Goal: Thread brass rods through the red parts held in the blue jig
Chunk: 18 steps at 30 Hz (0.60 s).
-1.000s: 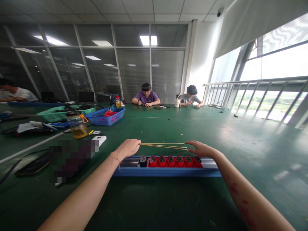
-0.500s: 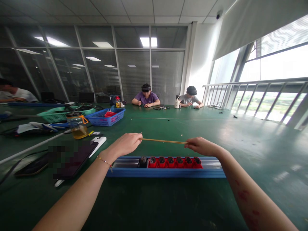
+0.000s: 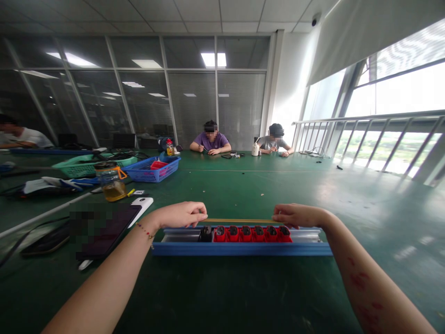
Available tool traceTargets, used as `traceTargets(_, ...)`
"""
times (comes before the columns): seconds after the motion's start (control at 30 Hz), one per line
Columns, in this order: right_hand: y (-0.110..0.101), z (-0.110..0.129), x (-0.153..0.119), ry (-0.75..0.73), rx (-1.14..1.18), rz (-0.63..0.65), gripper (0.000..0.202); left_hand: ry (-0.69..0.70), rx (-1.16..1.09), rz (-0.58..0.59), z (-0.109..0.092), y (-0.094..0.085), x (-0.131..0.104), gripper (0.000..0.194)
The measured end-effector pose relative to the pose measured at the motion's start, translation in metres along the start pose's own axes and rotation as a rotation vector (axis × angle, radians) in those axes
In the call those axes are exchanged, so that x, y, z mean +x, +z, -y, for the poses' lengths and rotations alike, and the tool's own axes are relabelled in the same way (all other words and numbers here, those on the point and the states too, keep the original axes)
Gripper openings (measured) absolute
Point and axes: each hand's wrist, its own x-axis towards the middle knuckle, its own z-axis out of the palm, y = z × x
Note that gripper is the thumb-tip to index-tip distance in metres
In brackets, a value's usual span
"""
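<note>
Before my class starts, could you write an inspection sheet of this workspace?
Surface: green table, small scraps on it.
Job's things: thin yellow rods near the far edge of a blue rail, contact unclear; six red holders and one black block in the rail.
Clutter: jar, blue basket, green basket, dark flat device, all at left.
Hands: left hand and right hand, fingers at opposite ends of the rods.
Cables: dark cable at left.
Surroundings: three seated people; railing by windows.

readable text: none | small white tag (image 3: 139, 192): marks too small to read
</note>
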Motion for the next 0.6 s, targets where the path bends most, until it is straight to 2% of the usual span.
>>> traceTargets(0.2,-0.0007,0.0060,-0.0063,0.060,-0.011,0.071,0.047,0.009,-0.080,0.103,0.0066,0.0021,0.0028,0.038)
traceTargets(0.6,0.0012,-0.0020,-0.0041,0.165,-0.071,0.055,0.050,-0.021,-0.087,0.118,0.0116,0.0061,0.0087,0.037)
